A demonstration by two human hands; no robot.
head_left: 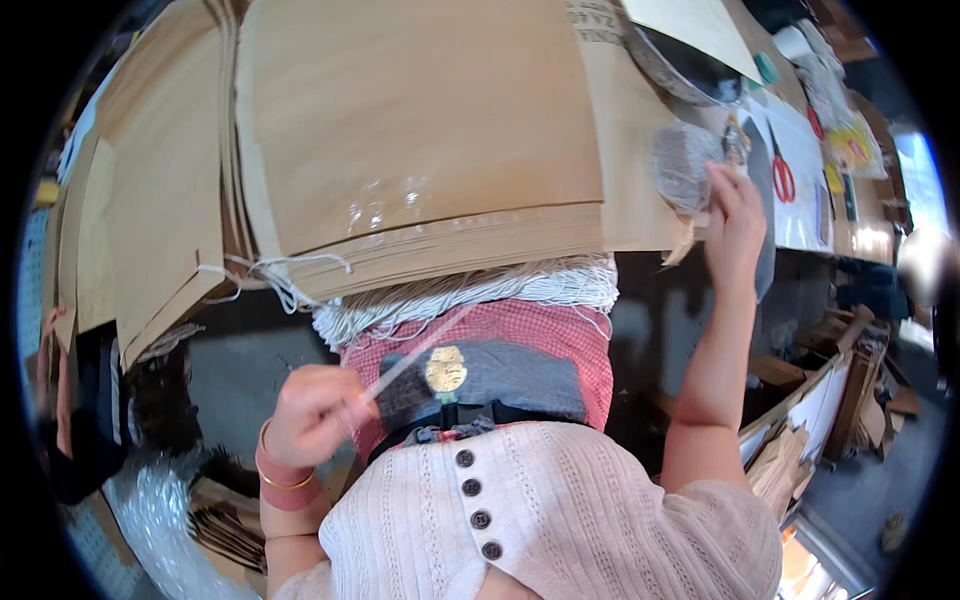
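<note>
My left hand (318,408) is closed, held low in front of my lap. From its fingers a thin whitish strip (418,348) slants up to the right, blurred by motion. At the right of the table, my right hand (736,215) has its fingers bent together beside a clear plastic-wrapped block (684,165). What its fingertips pinch is too small to make out. A thick bundle of white cords (470,293) lies across my lap, under the front edge of a stack of flat brown paper pieces (420,120).
A second brown stack (165,170) stands at the left, with loose white cords (290,280) between the two. Red-handled scissors (783,178) lie at the right beside a dark round pan-like container (685,70). Cardboard pieces (860,390) lean at the lower right.
</note>
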